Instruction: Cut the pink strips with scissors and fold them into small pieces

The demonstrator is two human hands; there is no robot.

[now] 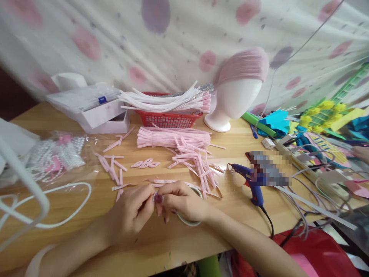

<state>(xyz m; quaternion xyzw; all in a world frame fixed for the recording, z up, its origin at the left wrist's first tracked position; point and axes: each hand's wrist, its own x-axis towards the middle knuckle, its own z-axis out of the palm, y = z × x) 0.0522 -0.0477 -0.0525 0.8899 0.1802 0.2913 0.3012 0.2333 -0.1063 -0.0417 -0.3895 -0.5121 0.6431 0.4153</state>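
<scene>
My left hand (135, 207) and my right hand (183, 200) meet above the table's front, fingertips pinched together. What they hold is too small and covered to make out; dark, shiny nails show there. Beneath my right hand is a pale round ring (188, 222), partly hidden. Just beyond, a pink measuring tape (165, 181) lies across the wood. Behind it are small looped pink pipe cleaners (145, 163), short cut pieces (111, 167) to the left, and bent pink pipe cleaners (198, 165) to the right. A bundle of straight pink pipe cleaners (173, 137) lies farther back.
A red basket (167, 120) holds white and pink stems. Beside it stands a white foam head (238, 96). A blue glue gun (252, 182), cables and power strips lie right; bagged pearl beads (66, 154) and boxes (105, 113) left. Another person's hand (361, 154) shows at the right edge.
</scene>
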